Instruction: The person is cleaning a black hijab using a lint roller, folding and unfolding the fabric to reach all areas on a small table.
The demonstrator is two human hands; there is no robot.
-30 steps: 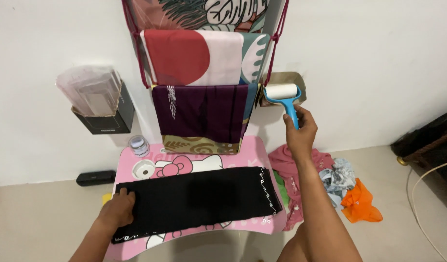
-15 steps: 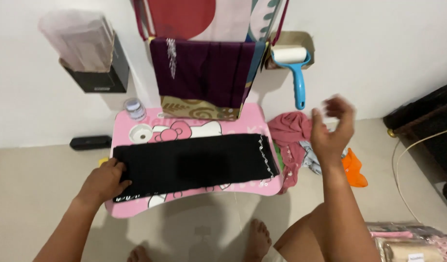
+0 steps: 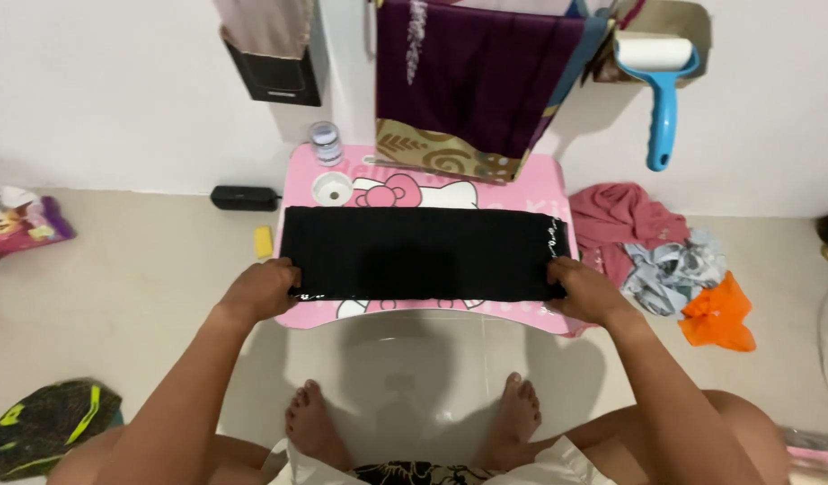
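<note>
My left hand [image 3: 263,289] and right hand [image 3: 583,289] each pinch an end of the folded black cloth [image 3: 423,253] (lying flat on a pink lap table [image 3: 557,180]).

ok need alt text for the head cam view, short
Seen from above, a person's left hand and right hand grip the two ends of a black cloth spread across a small pink table. A blue lint roller hangs on the white wall behind.

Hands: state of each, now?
Left hand: closed on the left end of the black cloth.
Right hand: closed on its right end.
</note>
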